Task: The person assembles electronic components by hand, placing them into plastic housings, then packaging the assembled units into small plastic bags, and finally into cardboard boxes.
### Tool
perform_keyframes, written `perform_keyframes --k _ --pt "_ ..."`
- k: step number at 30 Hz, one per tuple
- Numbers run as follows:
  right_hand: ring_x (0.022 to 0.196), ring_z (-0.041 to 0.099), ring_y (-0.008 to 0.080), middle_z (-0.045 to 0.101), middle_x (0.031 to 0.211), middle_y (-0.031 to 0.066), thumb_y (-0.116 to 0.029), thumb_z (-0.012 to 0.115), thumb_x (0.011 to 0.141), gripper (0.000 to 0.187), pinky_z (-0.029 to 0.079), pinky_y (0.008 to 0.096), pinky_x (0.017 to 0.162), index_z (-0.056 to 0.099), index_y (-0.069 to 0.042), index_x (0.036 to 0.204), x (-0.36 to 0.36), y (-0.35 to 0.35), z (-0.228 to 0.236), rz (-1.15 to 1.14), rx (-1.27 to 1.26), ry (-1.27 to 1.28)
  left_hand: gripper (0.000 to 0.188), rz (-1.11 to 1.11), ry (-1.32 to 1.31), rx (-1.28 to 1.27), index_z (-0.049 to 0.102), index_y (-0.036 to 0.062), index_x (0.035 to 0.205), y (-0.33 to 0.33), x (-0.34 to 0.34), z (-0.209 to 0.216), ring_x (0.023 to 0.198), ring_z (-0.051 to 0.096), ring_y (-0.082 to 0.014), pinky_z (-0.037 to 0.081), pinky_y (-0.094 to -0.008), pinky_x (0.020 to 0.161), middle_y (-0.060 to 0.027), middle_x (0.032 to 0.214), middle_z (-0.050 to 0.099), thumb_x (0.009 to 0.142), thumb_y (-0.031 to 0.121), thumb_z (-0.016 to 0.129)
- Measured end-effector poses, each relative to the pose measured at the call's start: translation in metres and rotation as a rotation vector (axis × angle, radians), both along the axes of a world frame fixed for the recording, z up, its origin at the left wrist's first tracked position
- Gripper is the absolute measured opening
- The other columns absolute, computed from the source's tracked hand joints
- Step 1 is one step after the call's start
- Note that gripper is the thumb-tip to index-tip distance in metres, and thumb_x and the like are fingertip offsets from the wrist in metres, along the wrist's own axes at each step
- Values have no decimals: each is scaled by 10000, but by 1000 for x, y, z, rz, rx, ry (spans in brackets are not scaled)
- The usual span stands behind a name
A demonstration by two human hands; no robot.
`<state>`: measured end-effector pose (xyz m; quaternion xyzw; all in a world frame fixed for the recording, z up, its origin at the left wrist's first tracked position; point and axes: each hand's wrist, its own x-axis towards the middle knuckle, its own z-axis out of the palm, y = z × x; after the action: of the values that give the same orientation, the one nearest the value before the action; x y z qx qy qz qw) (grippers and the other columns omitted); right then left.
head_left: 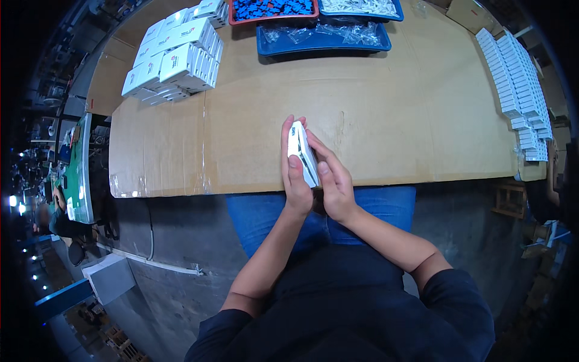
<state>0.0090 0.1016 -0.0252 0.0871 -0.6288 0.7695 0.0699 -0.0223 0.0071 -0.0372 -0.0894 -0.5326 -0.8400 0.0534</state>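
Note:
Between my two palms, just above the near edge of the cardboard-covered table (259,172), is a small flat white box (297,137). A dark gap runs lengthwise along its narrow side. My left hand (297,192) presses on its left face, with the thumb over the near part. On the other face lies my right hand (339,188), its fingers stretched along the box and its thumb near the close end. What is inside the box cannot be seen.
White boxes (178,63) are piled at the far left. Tall rows of white boxes (509,78) line the right edge. At the back sit a red tray (274,20) of blue pieces, a blue tray (322,53) with clear plastic bags, and another blue tray (395,16) with pale pieces.

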Motion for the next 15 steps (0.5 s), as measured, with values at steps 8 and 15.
perform_keyframes --k 8,15 --pt "1098 656 146 698 1183 112 -256 624 1071 457 533 294 949 504 -21 1443 -15 18 28 138 -248 -620 1033 28 202 -432 244 -47 1605 -17 -4 -9 1475 372 -363 285 -481 1215 -275 1619 334 939 686 538" --pt "1188 661 187 607 1402 202 -148 647 1039 543 528 316 1009 441 30 1508 -10 9 13 99 -300 -446 1078 180 158 -544 405 -82 1485 -8 1 -10 1261 530 -355 439 -472 1068 -246 1364 484 896 814 521"
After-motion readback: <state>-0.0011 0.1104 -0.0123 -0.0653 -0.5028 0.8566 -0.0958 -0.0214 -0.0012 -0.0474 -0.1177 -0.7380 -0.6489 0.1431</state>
